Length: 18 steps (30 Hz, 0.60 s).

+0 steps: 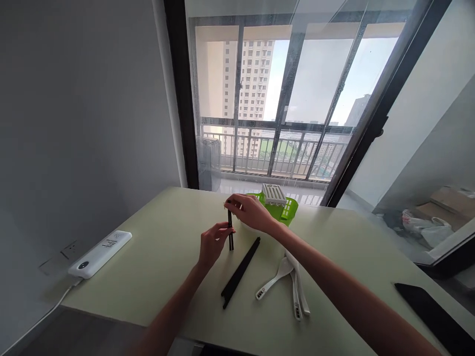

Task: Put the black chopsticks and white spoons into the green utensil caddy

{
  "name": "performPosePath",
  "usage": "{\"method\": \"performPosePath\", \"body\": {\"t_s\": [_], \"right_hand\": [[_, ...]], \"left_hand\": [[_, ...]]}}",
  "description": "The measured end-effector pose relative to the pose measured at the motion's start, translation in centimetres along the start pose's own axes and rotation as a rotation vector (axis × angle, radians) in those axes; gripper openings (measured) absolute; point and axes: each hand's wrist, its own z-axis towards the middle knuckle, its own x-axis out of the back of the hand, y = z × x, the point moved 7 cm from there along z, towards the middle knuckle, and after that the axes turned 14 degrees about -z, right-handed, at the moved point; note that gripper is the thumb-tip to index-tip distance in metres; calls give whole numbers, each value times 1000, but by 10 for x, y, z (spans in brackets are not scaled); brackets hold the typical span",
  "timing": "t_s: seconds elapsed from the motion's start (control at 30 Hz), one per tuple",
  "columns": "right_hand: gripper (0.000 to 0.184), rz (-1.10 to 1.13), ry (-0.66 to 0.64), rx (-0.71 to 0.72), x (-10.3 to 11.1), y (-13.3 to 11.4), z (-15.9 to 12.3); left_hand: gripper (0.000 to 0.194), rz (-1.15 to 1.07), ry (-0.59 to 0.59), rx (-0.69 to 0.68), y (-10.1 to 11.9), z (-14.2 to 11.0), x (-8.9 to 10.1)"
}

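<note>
A pair of black chopsticks (230,240) stands upright over the table, lower ends close to its surface. My left hand (215,241) pinches them around the middle. At their top, the fingers of my right hand (245,208) are closed on the same pair. More black chopsticks (240,274) lie together at a slant on the table, just in front of my hands. Several white spoons (284,269) rest to the right, partly beneath my right forearm. Behind my right hand is a green plastic basket (291,210), partly hidden, with a white slotted holder (274,194) on top.
The pale table (166,222) reaches back towards a glass door. A white power strip (100,254) with a cable lies at its left edge. At the right edge is a flat black object (434,309). A grey wall (92,123) rises on the left.
</note>
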Motion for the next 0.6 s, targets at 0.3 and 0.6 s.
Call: {"method": "performPosePath", "body": {"t_s": [0.3,0.6], "right_hand": [[26,-50,41,-14,16,13,-6],[40,-70,414,-119,141,42,9]], "left_hand": [[26,76,-154,71,-34,-4,-13],[20,256,-234,92,-60,-10,-12]]}}
